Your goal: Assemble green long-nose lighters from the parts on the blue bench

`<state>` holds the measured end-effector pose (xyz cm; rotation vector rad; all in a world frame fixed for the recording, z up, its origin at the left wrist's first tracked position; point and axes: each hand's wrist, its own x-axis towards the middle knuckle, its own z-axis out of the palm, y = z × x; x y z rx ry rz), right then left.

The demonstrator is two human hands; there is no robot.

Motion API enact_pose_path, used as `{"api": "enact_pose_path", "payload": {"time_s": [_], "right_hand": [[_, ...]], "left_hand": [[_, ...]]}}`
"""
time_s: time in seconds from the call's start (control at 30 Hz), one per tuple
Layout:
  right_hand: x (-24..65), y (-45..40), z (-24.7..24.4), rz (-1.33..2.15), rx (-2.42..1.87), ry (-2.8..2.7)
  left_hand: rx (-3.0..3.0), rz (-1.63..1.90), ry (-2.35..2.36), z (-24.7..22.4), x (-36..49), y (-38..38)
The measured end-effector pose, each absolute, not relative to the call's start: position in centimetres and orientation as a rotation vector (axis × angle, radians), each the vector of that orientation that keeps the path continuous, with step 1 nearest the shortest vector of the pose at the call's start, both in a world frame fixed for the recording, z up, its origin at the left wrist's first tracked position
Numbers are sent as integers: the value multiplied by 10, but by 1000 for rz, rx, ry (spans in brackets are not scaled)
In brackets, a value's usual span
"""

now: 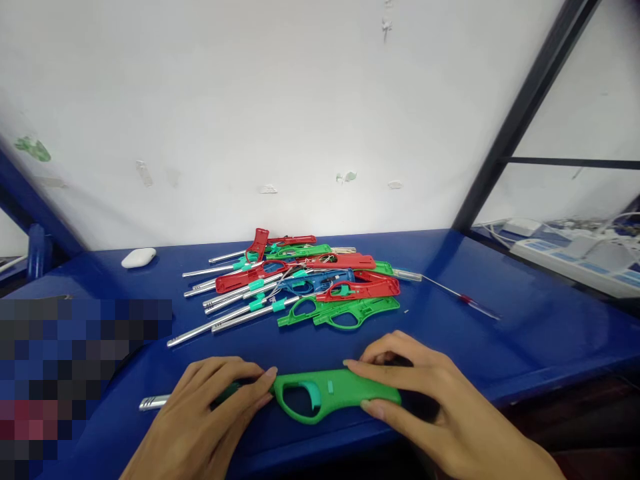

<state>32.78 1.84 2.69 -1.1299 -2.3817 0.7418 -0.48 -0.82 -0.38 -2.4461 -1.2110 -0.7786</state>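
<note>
Near the front edge of the blue table lies a green long-neck gas lighter (345, 389) with a teal trigger in its finger loop. My right hand (430, 393) pinches the handle end between thumb and fingers. At the other end, my left hand (215, 400) closes around the neck beside the loop and covers most of the metal tube (154, 402), whose tip shows to the left. Behind my hands is a pile of lighter parts: a green handle shell (357, 312), a red shell (359, 287), a blue shell (313, 281) and several metal tubes (240, 321) with teal pieces.
A small white case (139, 258) sits at the back left of the blue table (450, 293). A screwdriver with a clear handle (483, 308) lies right of the pile. Power strips (575, 267) with cables stand beyond the dark frame (520, 120). The lower left is pixelated.
</note>
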Motion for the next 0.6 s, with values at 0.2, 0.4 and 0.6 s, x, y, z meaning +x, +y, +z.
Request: {"api": "enact_pose_path", "payload": {"time_s": [0.2, 0.4, 0.6], "right_hand": [[329, 17, 25, 677, -1113, -2399], [327, 16, 25, 651, -1111, -2377], [326, 20, 22, 667, -1117, -2351]], "left_hand": [[-2446, -818, -1147, 1, -2, -8], [-2464, -791, -1101, 2, -2, -8], [-2420, -734, -1128, -5, -5, -9]]}}
